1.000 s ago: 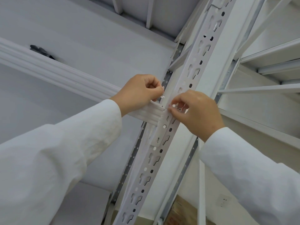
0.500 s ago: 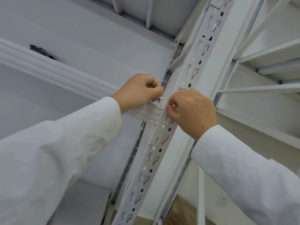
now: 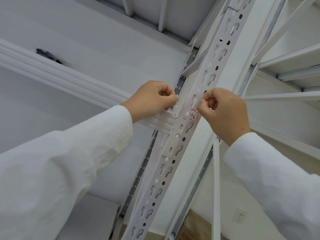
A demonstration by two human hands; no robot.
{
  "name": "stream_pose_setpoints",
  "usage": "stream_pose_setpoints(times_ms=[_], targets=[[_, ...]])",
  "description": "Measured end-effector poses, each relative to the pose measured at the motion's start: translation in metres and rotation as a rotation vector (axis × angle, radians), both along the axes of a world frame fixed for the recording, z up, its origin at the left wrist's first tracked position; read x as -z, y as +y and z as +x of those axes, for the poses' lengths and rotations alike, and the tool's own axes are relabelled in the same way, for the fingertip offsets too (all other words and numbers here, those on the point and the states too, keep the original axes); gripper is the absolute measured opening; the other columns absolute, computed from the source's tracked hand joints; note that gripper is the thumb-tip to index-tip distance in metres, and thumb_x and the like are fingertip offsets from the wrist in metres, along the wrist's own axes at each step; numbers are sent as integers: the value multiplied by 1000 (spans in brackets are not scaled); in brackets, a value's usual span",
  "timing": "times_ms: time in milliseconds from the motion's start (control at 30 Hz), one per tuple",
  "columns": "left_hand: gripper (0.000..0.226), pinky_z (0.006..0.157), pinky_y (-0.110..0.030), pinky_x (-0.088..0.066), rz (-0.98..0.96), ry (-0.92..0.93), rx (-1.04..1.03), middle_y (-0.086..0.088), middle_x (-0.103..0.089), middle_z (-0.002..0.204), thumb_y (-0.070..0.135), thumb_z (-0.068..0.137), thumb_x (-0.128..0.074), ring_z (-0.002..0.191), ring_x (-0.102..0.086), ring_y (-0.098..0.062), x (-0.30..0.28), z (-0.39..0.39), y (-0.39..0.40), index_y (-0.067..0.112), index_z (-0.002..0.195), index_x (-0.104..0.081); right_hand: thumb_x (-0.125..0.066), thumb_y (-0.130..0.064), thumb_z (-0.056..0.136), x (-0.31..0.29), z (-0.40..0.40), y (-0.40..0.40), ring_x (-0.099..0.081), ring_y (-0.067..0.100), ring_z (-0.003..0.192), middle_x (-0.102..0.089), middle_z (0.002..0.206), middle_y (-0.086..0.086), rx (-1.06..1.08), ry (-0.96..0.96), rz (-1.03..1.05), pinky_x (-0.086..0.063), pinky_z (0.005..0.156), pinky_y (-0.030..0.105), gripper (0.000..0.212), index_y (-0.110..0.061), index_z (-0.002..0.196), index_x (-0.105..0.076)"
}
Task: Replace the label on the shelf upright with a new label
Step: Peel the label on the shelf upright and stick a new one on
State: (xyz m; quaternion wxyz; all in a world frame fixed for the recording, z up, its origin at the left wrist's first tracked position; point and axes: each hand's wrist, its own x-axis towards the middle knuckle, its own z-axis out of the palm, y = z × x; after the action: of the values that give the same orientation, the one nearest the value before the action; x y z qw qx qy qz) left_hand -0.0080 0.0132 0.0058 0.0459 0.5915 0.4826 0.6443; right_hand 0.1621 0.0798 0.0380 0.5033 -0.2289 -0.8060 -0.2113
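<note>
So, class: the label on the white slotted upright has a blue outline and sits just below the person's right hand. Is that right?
Not quite. In the head view the label on the white slotted upright has a red outline, not blue. It does sit just below the right hand.

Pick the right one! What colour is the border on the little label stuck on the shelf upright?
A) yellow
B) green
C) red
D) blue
C: the small white label on the perforated shelf upright has a red border around some dark handwriting, just below where the right hand is pinching at it.
</note>
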Motion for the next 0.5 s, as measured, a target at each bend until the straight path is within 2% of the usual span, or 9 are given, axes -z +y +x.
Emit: stream_pose_setpoints(times_ms=[100, 167, 333, 500], targets=[[11, 67, -11, -47, -14, 28, 41, 6, -66, 70, 21, 85, -66, 61, -56, -3, 0, 1, -2, 18, 74, -65, -60, -17, 81, 0, -2, -7, -46, 7, 58, -52, 60, -11, -183, 9, -148, -41, 61, 25, 14, -25, 69, -58], [10, 61, -5, -45, -21, 42, 86, 7, -66, 69, 22, 85, -67, 57, -55, 2, 0, 1, -5, 21, 75, -67, -62, -19, 81, 2, -9, -11, -49, 9, 58, -55, 60, -9, -236, -14, -213, -46, 63, 29, 14, -26, 69, -61], [4, 65, -5, -46, -25, 46, 142, 8, -69, 74, 21, 83, -68, 62, -57, 5, 1, 0, -7, 24, 82, -71, -65, -23, 81, 5, -19, -14, -58, 16, 64, -61, 67, -3, -274, -43, -248, -52, 66, 37, 6, -22, 75, -67], [5, 67, -5, -46, -13, 24, 153, 10, -69, 72, 20, 81, -70, 66, -60, 4, 1, 0, -7, 25, 79, -71, -66, -23, 80, 5, -19, -14, -59, 18, 67, -63, 70, -1, -265, -47, -230, -53, 68, 42, 5, -21, 76, -68]])
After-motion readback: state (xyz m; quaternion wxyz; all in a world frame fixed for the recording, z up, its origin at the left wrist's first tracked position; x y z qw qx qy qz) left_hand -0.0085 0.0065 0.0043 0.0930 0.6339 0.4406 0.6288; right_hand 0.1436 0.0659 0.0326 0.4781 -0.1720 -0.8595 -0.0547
